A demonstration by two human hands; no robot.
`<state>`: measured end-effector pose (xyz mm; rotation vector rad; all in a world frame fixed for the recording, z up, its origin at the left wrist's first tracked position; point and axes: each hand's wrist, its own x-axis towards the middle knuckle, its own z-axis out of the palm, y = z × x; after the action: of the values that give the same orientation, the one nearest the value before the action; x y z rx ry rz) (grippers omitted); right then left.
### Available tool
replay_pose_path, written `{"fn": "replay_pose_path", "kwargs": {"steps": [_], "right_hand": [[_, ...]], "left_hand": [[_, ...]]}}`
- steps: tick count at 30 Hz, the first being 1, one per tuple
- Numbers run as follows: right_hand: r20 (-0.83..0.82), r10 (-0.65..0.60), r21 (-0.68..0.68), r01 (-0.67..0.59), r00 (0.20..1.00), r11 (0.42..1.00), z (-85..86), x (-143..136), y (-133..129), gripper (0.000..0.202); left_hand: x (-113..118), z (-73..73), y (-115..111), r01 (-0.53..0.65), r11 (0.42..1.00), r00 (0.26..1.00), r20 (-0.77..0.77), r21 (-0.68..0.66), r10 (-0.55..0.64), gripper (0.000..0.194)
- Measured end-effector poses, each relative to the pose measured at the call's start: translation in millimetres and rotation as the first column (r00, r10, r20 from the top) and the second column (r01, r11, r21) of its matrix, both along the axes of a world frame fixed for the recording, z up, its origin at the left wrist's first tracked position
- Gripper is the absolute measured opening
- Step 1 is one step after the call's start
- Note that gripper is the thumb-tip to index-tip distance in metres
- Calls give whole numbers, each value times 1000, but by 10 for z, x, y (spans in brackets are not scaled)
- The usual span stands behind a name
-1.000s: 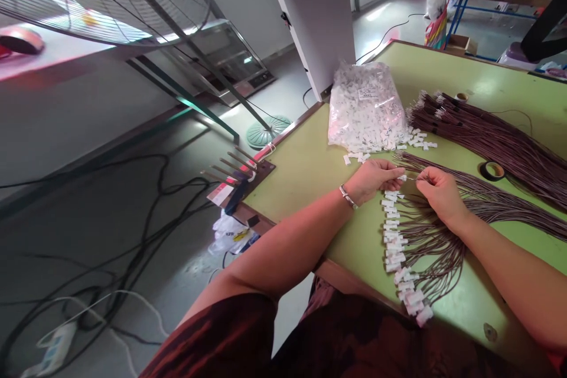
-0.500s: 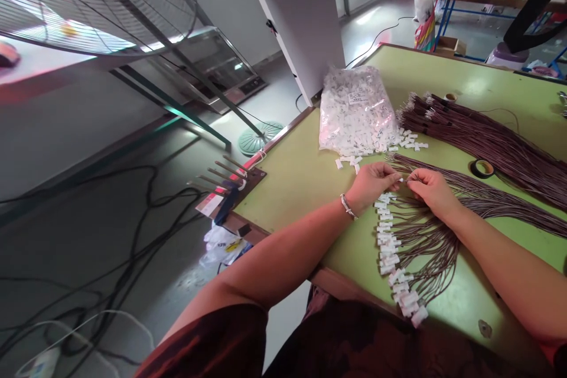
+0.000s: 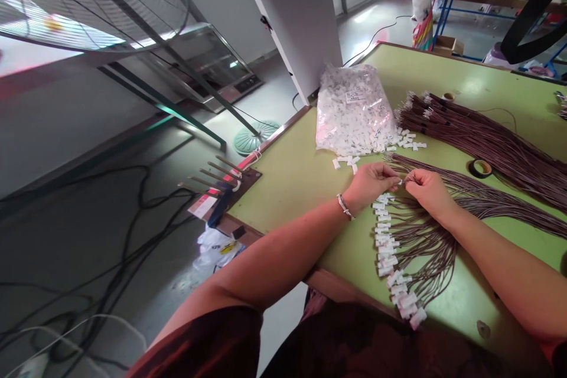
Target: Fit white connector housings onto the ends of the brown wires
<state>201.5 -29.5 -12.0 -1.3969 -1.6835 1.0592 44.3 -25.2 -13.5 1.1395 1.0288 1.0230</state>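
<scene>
My left hand [image 3: 372, 183] pinches a small white connector housing [image 3: 400, 182] between thumb and fingers, most of it hidden by the fingertips. Just to its right, my right hand [image 3: 427, 189] is closed on a thin brown wire at the connector's end. Below both hands runs a row of white connectors [image 3: 387, 242] with brown wires [image 3: 432, 248] attached, fanning off to the right. Behind my right hand lies a bundle of loose brown wires [image 3: 478, 195] with bare tips toward the left.
A clear bag of white connectors [image 3: 354, 109] stands at the table's far left, loose connectors [image 3: 405, 139] spilled beside it. Thicker wire bundles [image 3: 482, 136] and a black tape roll [image 3: 481, 168] lie to the right. A pronged fixture [image 3: 234, 180] sits on the left edge.
The hands stay nearly in place, fingertips close together at the connector. The whole view has shifted slightly; the connector row looks the same.
</scene>
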Motion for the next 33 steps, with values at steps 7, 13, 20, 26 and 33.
{"fn": "replay_pose_path", "kwargs": {"steps": [7,13,20,26,33], "right_hand": [[95,-34,72,27,995,997,-1,-14,-16,13],[-96,-54,-9,54,994,999,21,69,-2,16],[-238,-95,-205,45,967,978,37,102,-10,31],[-178,-117,-166,87,977,982,23,46,-13,24],[-103,-90,-67,84,991,994,-13,51,-18,11]], "left_hand": [[104,-38,-8,-52,998,998,-43,24,53,20],[-70,57,-96,215,975,925,-333,58,-185,8],[-340,313,-101,657,725,674,-590,206,-444,14],[-602,171,203,27,932,387,-864,360,322,24],[-604,146,231,145,953,322,-923,265,208,21]]}}
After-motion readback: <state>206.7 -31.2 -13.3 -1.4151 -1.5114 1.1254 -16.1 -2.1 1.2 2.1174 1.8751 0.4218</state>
